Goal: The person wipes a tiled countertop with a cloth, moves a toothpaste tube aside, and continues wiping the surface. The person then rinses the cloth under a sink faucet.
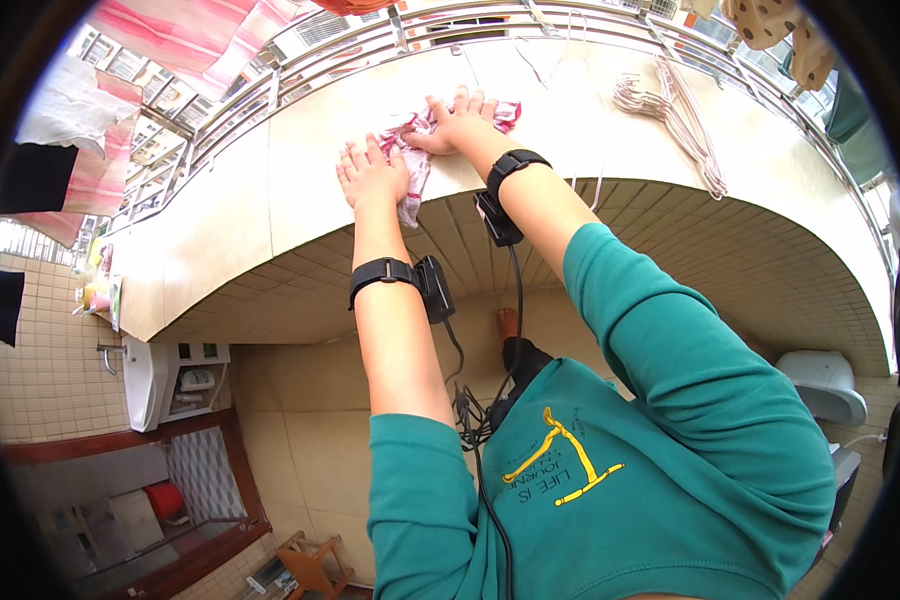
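A crumpled red-and-white patterned cloth (pixel 418 166) lies on the pale tiled ledge (pixel 307 157), one end hanging over its inner edge. My right hand (pixel 459 129) presses flat on the cloth with fingers spread, and red-edged folds show beyond it on the right. Just left of the cloth, my left hand (pixel 375 174) rests palm down, fingers apart, its thumb side against the fabric. What lies beneath both palms is hidden. Each forearm wears a black strap with a small cabled device.
A bundle of wire hangers (pixel 675 112) lies on the ledge at right. Metal railing (pixel 274 86) runs along the outer side, with pink striped fabric (pixel 184 37) hanging at upper left. Black cables (pixel 472 420) dangle before my body. A wooden stool (pixel 315 564) stands at lower left.
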A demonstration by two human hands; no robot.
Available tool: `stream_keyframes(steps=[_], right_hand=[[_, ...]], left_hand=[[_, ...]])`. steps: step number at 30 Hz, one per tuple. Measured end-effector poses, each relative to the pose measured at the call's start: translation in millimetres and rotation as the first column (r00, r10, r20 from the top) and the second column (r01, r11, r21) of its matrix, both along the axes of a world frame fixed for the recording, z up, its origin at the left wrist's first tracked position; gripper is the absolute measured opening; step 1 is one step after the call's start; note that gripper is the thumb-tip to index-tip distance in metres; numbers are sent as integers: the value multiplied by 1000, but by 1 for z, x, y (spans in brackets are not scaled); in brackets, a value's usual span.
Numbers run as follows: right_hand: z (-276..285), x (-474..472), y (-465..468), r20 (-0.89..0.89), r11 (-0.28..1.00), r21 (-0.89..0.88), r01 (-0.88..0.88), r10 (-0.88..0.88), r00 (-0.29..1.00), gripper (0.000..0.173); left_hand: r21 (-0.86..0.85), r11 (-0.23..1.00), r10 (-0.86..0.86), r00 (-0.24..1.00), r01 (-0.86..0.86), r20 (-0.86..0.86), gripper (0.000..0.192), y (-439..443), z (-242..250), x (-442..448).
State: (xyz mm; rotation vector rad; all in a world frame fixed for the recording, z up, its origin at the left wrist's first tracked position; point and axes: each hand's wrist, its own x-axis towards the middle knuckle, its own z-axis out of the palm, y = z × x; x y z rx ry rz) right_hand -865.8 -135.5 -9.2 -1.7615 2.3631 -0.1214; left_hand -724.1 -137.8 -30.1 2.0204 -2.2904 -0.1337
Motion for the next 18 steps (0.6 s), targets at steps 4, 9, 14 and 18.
stream_keyframes(steps=[4,9,14,18], right_hand=[[-1,0,-29,-23,1000,7,2,-1,1000,98],[-1,-3,-64,8,1000,-11,-7,7,1000,95],[1,-7,-103,5,997,-59,-48,49,999,93],[-4,-10,-134,-37,992,-91,-83,80,996,93]], left_hand=[[0,1000,-3,1000,3,-16,62,-28,-1,1],[-16,1000,7,1000,-8,-19,61,-68,-2,-1],[-45,999,10,999,-12,-34,61,-109,1,-3],[-80,997,9,999,-13,-49,60,-136,-1,-3]])
